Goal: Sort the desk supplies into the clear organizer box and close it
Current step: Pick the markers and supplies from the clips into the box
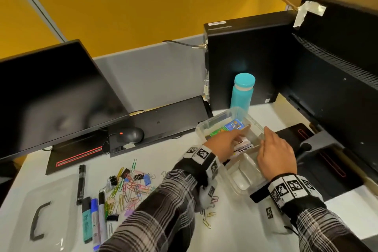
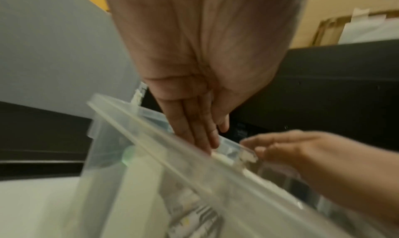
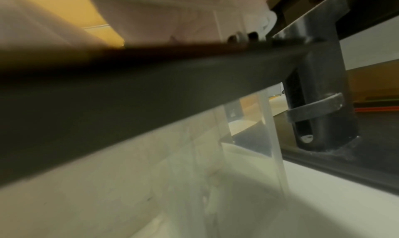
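The clear organizer box point(image 1: 206, 127) stands on the white desk with colourful packs point(image 1: 231, 127) in its far compartment. My left hand point(image 1: 229, 139) reaches into the box point(image 2: 151, 156), fingers straight, pressing on a white pack point(image 1: 242, 147). My right hand point(image 1: 274, 149) lies over the box's right side, and its relaxed fingers point(image 2: 270, 147) touch the rim. The clear lid point(image 1: 57, 194) with a black handle lies flat at the left. Markers point(image 1: 92, 217) and a heap of paper clips and binder clips point(image 1: 131, 186) lie loose on the desk. The right wrist view is blurred and shows only the box wall point(image 3: 248, 139).
A monitor point(image 1: 51, 96) stands at the left, with a mouse point(image 1: 131, 135) and keyboard point(image 1: 163, 120) behind the clips. A teal bottle point(image 1: 242, 92) and a black computer tower point(image 1: 245, 61) stand behind the box. A second monitor's stand point(image 1: 319, 143) is close on the right.
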